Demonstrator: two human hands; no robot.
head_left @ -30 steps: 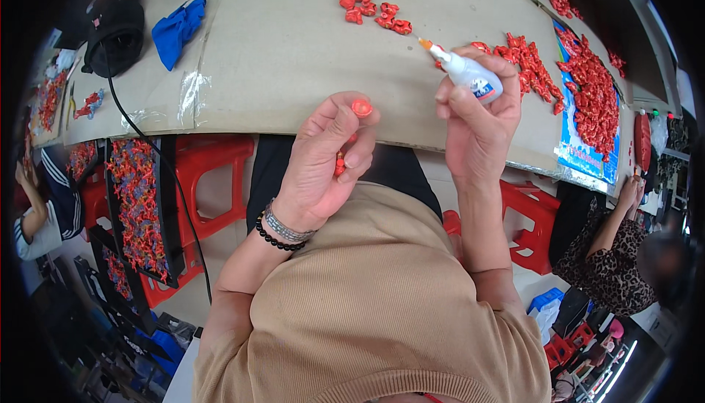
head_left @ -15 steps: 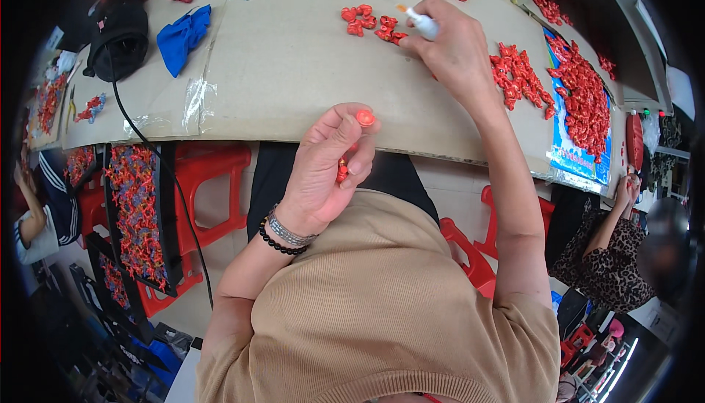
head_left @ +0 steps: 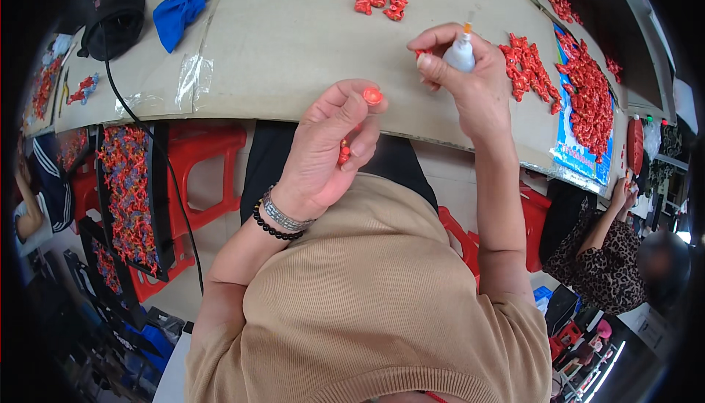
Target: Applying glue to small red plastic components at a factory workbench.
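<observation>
The right hand (head_left: 479, 83), back from the small pile (head_left: 365, 5), now pinches a red piece (head_left: 423, 53) and the white bottle (head_left: 460, 56); the left hand (head_left: 327, 138) still pinches a red cup (head_left: 373, 96)

The tabletop (head_left: 279, 50) before me offers a broad lane between the blue cloth (head_left: 181, 15) and the small red cluster (head_left: 377, 0). Obstacles: the person's left hand (head_left: 323, 142) at the near edge; right hand (head_left: 477, 83) and red heap (head_left: 529, 69) rightward; black cable (head_left: 111, 83) crossing the near edge at left.
</observation>
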